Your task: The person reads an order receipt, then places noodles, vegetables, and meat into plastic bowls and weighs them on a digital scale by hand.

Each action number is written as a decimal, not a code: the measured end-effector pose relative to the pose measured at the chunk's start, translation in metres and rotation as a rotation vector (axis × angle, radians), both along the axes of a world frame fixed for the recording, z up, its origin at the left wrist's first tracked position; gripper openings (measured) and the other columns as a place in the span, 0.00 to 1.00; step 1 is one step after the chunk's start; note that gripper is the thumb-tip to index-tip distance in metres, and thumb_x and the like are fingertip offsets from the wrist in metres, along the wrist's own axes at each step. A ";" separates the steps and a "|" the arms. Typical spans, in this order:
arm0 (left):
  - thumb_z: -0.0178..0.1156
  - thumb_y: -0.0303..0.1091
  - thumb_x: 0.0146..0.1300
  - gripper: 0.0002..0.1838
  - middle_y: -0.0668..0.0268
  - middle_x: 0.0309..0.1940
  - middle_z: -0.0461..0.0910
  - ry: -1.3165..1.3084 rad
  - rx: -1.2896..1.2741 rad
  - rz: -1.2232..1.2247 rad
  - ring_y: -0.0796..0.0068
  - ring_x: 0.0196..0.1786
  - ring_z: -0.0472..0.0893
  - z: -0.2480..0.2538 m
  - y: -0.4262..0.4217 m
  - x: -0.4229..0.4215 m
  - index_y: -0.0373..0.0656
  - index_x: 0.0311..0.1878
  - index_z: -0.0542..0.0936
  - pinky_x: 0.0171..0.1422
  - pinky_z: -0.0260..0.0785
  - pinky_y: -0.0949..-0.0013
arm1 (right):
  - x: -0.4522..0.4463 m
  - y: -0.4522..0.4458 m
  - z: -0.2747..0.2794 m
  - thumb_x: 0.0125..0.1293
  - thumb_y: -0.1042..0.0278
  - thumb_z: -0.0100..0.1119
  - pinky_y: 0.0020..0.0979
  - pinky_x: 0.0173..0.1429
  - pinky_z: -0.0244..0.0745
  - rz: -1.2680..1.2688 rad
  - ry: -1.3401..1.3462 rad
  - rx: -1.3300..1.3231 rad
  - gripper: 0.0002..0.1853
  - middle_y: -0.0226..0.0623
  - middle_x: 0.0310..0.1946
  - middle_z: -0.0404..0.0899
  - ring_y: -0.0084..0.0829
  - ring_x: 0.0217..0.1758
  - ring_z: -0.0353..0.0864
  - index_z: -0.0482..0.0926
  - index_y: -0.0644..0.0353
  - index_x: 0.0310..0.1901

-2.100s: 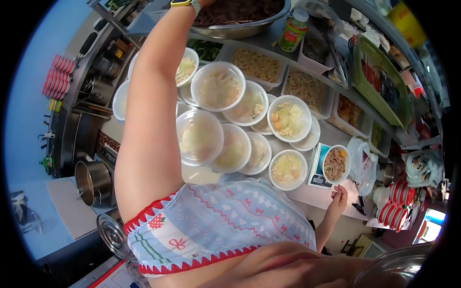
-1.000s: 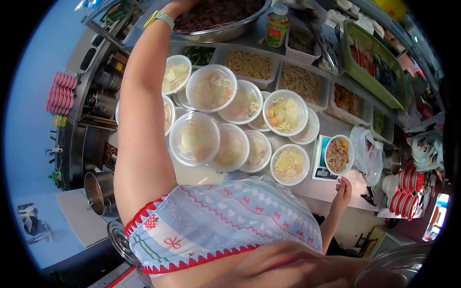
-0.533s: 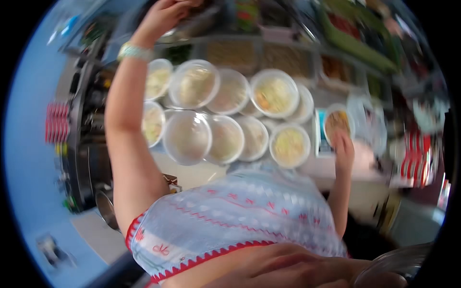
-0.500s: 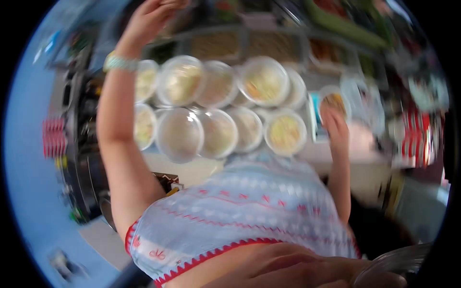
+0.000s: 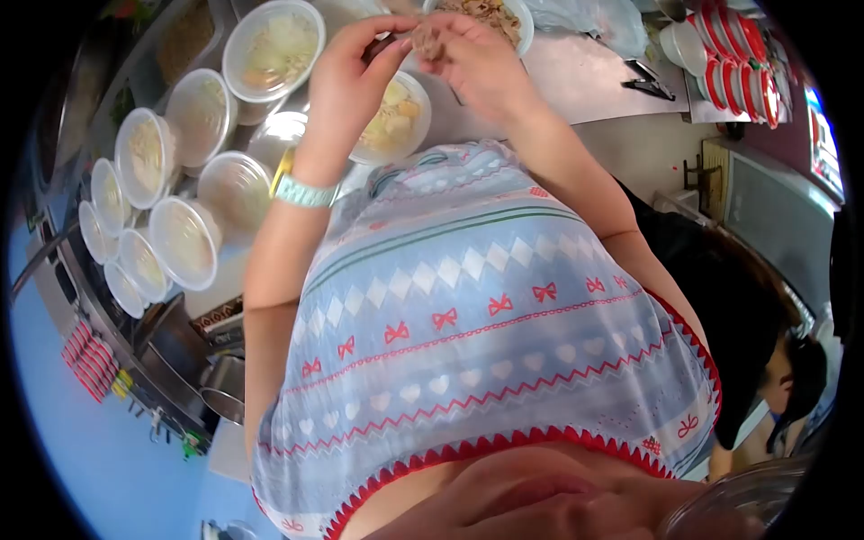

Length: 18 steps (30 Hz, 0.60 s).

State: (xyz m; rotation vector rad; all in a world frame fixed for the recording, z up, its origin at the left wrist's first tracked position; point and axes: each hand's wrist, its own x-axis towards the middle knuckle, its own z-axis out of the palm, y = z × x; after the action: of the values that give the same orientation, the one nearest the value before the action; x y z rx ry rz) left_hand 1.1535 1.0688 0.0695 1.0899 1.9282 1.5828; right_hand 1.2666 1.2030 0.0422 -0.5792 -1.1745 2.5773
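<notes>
My right hand [image 5: 481, 67] holds a clump of brownish meat [image 5: 427, 43] in its fingertips. My left hand [image 5: 355, 76], with a pale bracelet at the wrist, meets it from the left, thumb and fingers pinched at the edge of the same clump. Just below both hands stands an open round plastic bowl [image 5: 396, 121] of pale yellow and white food, partly covered by my left hand. Behind my right hand is a bowl of shredded meat [image 5: 490, 18], cut off by the top edge.
Several filled plastic bowls [image 5: 184, 243] crowd the counter to the left. A bowl with whitish food [image 5: 274, 49] stands nearest my left hand. On the right lie a black clip-like object [image 5: 648, 81], a clear plastic bag [image 5: 594, 22] and stacks of red-and-white containers [image 5: 733, 58]. A metal pot [image 5: 223, 387] sits lower left.
My left hand has come down from far forward to meet my right. My right hand has left the meat bowl with a clump of meat. The view has turned to the right.
</notes>
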 end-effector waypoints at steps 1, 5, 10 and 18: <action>0.58 0.24 0.69 0.11 0.70 0.36 0.80 -0.155 0.010 0.036 0.84 0.37 0.77 -0.012 0.010 0.013 0.38 0.52 0.82 0.43 0.70 0.80 | 0.008 0.022 -0.020 0.74 0.68 0.54 0.27 0.50 0.78 0.013 -0.025 -0.009 0.13 0.37 0.46 0.81 0.26 0.45 0.81 0.77 0.66 0.53; 0.57 0.31 0.72 0.09 0.74 0.34 0.79 -0.433 0.015 0.112 0.86 0.30 0.71 -0.060 0.040 0.021 0.40 0.50 0.80 0.34 0.65 0.80 | 0.033 0.103 -0.044 0.71 0.67 0.58 0.27 0.51 0.76 0.113 -0.129 0.283 0.11 0.35 0.41 0.84 0.26 0.43 0.82 0.82 0.66 0.48; 0.57 0.33 0.73 0.10 0.74 0.32 0.79 -0.574 0.096 0.231 0.87 0.31 0.72 -0.063 0.067 0.031 0.39 0.50 0.81 0.35 0.66 0.80 | 0.030 0.160 -0.053 0.68 0.63 0.60 0.29 0.49 0.77 0.141 -0.357 1.154 0.13 0.40 0.38 0.86 0.28 0.41 0.84 0.83 0.64 0.47; 0.61 0.32 0.67 0.13 0.55 0.43 0.86 -0.039 -0.173 0.295 0.62 0.46 0.85 -0.084 0.113 0.055 0.39 0.53 0.83 0.52 0.76 0.65 | 0.044 0.186 -0.059 0.68 0.66 0.60 0.32 0.48 0.78 0.036 -0.298 1.291 0.12 0.44 0.41 0.86 0.34 0.42 0.85 0.84 0.61 0.49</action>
State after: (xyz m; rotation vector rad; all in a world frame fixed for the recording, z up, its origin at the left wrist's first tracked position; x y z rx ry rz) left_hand 1.2084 1.1819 -0.0145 0.7251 2.2317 1.5315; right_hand 1.3107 1.3887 -0.0171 -0.5674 -2.4993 1.2380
